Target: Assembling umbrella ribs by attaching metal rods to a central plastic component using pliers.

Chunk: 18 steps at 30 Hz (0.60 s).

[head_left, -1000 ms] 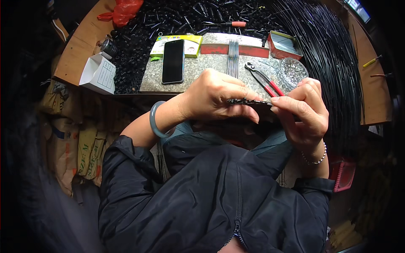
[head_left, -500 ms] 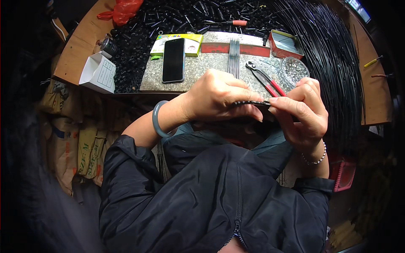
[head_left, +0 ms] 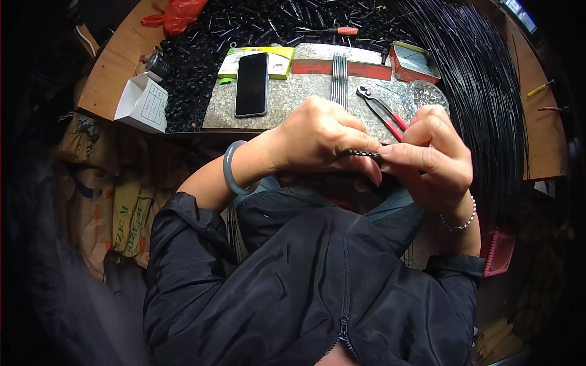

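Observation:
A thin black segmented strip [head_left: 362, 153], chain-like in look, spans the gap between my hands above the near edge of the work surface. My left hand [head_left: 320, 135] is closed around one part of it, thumb below. Pinched between thumb and fingertips, its other end sits in my right hand [head_left: 436, 155]. My fingers hide most of the strip. Just beyond my right hand lie red-handled pliers [head_left: 379, 108], partly covered by the fingers. A row of slim metal rods [head_left: 339, 82] points away from my left hand.
A phone [head_left: 251, 85] rests against a yellow-green box [head_left: 281, 64]. At right stand a clear round dish [head_left: 427, 93] and a red tin [head_left: 415, 64] of thin pieces. Long black rods [head_left: 482, 91] and loose black parts [head_left: 244, 21] cover the back. A white carton [head_left: 141, 104] sits left.
Both hands have come closer together, the right shifting slightly left. More of the strip's segmented face shows between them, and the right fingers now cover more of the pliers' handles.

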{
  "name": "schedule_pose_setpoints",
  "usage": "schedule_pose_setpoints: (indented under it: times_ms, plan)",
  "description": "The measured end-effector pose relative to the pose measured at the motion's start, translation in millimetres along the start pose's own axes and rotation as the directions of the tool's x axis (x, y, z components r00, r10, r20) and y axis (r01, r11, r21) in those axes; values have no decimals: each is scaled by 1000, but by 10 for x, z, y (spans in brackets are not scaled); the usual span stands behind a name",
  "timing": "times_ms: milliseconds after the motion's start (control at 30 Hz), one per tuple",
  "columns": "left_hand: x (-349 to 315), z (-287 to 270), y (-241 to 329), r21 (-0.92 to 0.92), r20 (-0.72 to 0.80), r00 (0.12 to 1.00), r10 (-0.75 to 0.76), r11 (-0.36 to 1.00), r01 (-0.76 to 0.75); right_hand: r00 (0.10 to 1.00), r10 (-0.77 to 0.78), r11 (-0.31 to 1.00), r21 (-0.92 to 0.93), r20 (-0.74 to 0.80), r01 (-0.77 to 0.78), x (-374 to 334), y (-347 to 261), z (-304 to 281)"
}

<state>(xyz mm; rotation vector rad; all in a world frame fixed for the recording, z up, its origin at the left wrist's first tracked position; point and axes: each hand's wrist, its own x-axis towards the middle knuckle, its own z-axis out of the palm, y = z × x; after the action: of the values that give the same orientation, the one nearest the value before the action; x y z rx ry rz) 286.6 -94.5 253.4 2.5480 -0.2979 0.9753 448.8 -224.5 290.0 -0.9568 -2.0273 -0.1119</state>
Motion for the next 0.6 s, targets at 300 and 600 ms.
schedule_pose_setpoints:
  times_ms: [300, 600]
  plan:
    - [19, 43, -62, 33, 45, 999, 7, 999, -8, 996, 90, 991, 105, -25, -87, 69, -47, 140]
    - [-205, 173, -641, 73, 525, 851, 22, 995, -71, 906, 417, 704, 656, -70, -273, -514, 303, 482]
